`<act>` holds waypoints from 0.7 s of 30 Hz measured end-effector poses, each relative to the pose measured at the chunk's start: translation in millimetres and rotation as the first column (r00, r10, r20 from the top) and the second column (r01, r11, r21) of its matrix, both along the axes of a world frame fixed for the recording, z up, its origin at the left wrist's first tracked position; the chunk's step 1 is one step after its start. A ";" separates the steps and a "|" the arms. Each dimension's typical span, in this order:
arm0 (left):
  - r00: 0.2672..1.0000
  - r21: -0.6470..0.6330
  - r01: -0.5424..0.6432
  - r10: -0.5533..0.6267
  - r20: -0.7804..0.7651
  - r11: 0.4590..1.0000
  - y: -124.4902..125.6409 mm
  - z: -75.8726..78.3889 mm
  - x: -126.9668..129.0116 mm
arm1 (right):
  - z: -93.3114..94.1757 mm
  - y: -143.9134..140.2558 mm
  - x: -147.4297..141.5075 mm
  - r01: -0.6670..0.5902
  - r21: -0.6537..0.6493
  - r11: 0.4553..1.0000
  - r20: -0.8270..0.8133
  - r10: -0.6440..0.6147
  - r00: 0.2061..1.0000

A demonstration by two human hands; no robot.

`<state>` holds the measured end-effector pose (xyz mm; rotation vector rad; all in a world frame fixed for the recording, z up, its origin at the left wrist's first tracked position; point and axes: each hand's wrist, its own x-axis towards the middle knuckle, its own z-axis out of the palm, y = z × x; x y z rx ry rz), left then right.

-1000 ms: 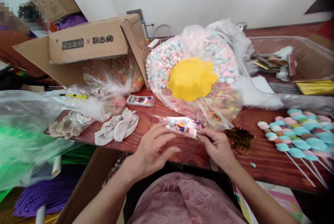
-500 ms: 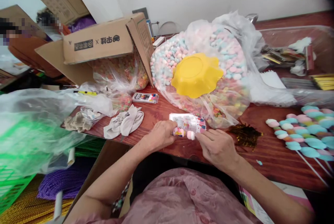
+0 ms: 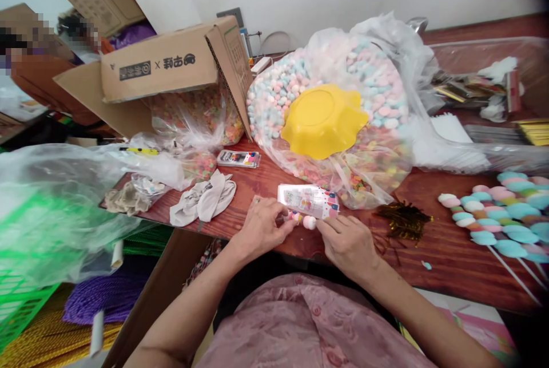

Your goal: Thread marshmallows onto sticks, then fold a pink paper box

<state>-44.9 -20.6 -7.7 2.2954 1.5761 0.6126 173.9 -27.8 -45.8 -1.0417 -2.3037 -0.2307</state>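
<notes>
Low over the table's front edge, my left hand (image 3: 262, 229) and my right hand (image 3: 352, 246) face each other around a small marshmallow skewer (image 3: 309, 222). A round pink-and-white marshmallow shows at its right, with smaller coloured candy beside it. My left thumb and fingers are closed at the candy end. My right fingers pinch together at the marshmallow end; any stick is hidden. Just behind the fingers lies a stack of clear printed bags (image 3: 306, 199). To the right, several finished marshmallow skewers (image 3: 510, 213) lie on white sticks, near a tuft of dark gold tinsel ties (image 3: 403, 220).
A big clear bag of marshmallows and gummies (image 3: 274, 90) stands behind, with a yellow bowl (image 3: 323, 119) upside down on it. An open cardboard box (image 3: 160, 67) is at left, near grey gloves (image 3: 205, 199). A green basket (image 3: 30, 276) stands lower left. Another person (image 3: 47, 82) sits far left.
My left fingers have shifted slightly down and spread a little along the candy end. My right hand has moved a bit left, and the marshmallow has shifted slightly left with it.
</notes>
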 end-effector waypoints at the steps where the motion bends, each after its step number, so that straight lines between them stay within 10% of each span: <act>1: 1.000 -0.047 -0.014 0.015 0.011 0.999 -2.8 -2.6 1.5 | -3.6 -3.1 -1.4 0.005 -0.012 1.000 -0.003 -0.005 1.000; 21: 0.871 -0.019 -0.066 0.048 -0.490 0.998 -28.1 -1.3 30.5 | -22.5 -30.5 11.0 0.027 -0.293 0.956 -0.046 -0.043 0.998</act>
